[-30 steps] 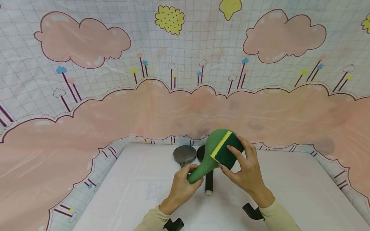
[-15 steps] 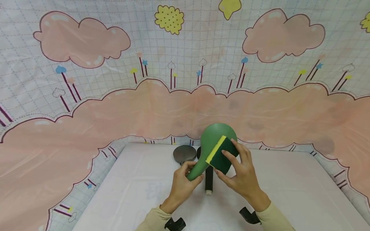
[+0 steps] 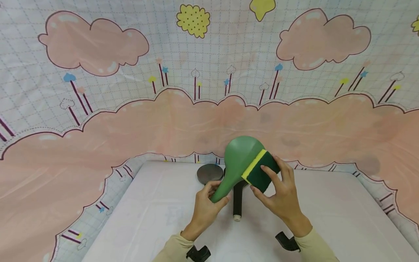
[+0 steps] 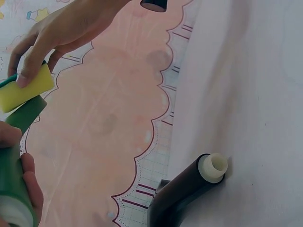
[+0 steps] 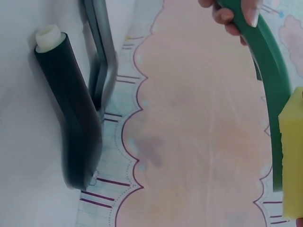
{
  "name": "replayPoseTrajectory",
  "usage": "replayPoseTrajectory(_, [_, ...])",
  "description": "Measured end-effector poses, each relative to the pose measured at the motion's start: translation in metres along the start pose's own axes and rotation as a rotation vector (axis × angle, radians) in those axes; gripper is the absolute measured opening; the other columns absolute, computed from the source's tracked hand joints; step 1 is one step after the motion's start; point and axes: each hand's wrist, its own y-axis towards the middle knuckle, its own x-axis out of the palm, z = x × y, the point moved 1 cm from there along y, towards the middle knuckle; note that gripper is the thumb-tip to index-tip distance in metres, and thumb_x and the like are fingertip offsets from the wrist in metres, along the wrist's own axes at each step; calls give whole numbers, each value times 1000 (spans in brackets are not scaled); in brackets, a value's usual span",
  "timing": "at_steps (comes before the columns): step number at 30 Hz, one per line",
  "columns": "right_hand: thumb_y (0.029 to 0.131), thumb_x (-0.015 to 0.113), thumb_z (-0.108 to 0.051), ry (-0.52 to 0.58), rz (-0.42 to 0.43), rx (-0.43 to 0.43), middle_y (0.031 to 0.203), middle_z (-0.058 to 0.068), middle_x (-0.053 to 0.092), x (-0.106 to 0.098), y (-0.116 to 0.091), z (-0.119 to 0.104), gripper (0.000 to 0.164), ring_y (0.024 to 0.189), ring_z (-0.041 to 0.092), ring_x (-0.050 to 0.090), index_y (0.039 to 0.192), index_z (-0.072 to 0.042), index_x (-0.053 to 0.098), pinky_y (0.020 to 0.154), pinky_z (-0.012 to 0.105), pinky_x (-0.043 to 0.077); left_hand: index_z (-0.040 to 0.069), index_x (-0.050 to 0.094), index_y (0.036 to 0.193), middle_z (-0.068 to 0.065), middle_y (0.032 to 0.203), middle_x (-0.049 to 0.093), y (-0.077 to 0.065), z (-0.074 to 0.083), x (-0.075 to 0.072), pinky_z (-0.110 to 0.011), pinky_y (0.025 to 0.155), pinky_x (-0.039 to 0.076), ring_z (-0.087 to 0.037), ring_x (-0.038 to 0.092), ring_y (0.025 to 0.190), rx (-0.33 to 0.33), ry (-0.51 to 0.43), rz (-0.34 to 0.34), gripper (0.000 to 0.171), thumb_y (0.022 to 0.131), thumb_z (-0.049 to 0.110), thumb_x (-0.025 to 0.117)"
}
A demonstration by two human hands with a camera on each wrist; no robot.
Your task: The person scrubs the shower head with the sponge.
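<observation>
My left hand (image 3: pixel 207 209) grips the lower end of a green shower head (image 3: pixel 238 154) and holds it tilted above the table, its round head up and to the right. In the left wrist view the pale hollow end of its handle (image 4: pixel 14 213) pokes out below the fingers. A sponge (image 3: pixel 264 174), yellow with a dark green scouring side, is pinched between the thumb and fingers of my right hand (image 3: pixel 283 198). Its yellow side lies against the right part of the shower head, as the right wrist view also shows, with the yellow foam (image 5: pixel 293 156) along the green edge.
Behind the hands, a grey shower head (image 3: pixel 209 174) and a black shower head (image 3: pixel 237 203) lie on the white table (image 3: pixel 147 211). The green one partly covers the black one. A patterned pink and white cloth (image 3: pixel 163 123) hangs behind the table.
The sponge has slid left and down across the shower head, then back to the right and up. The green shower head has risen a little and shifted left.
</observation>
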Motion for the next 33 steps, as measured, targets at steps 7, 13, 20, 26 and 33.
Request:
replayPoseTrajectory(7, [86, 61, -63, 6, 29, 38, 144, 26, 46, -4, 2, 6, 67, 124, 43, 45, 122, -7, 64, 90, 50, 44, 13, 63, 120, -10, 99, 69, 1, 1, 1, -26, 72, 50, -11, 63, 83, -47, -59, -10, 42, 82, 14, 79])
replayPoseTrajectory(13, [86, 62, -62, 16, 43, 52, 145, 25, 45, -5, 3, 7, 67, 125, 42, 44, 123, -6, 64, 98, 31, 40, 9, 63, 119, -15, 98, 69, 2, -1, 3, -24, 65, 53, -10, 63, 78, -82, -122, -20, 39, 83, 13, 78])
replayPoseTrajectory(20, [86, 61, -63, 22, 29, 49, 145, 25, 45, -1, 0, 6, 67, 125, 41, 44, 123, -6, 64, 98, 33, 41, 5, 62, 121, -18, 99, 69, 2, -1, 5, -22, 56, 52, -8, 62, 71, -114, -170, -26, 40, 84, 11, 77])
replayPoseTrajectory(26, [87, 59, -65, 19, 6, 43, 145, 25, 45, 2, -3, 1, 68, 125, 41, 43, 123, -7, 63, 92, 50, 44, 1, 59, 123, -21, 99, 69, 2, -2, 5, -21, 55, 51, -7, 64, 69, -143, -221, -41, 42, 85, 10, 75])
replayPoseTrajectory(33, [88, 59, -63, 29, 19, 17, 143, 28, 45, 1, 2, -1, 67, 125, 44, 43, 123, -5, 63, 89, 57, 44, -1, 58, 123, -22, 98, 68, 3, -1, 6, -19, 54, 49, -8, 62, 65, -179, -267, -56, 43, 84, 8, 73])
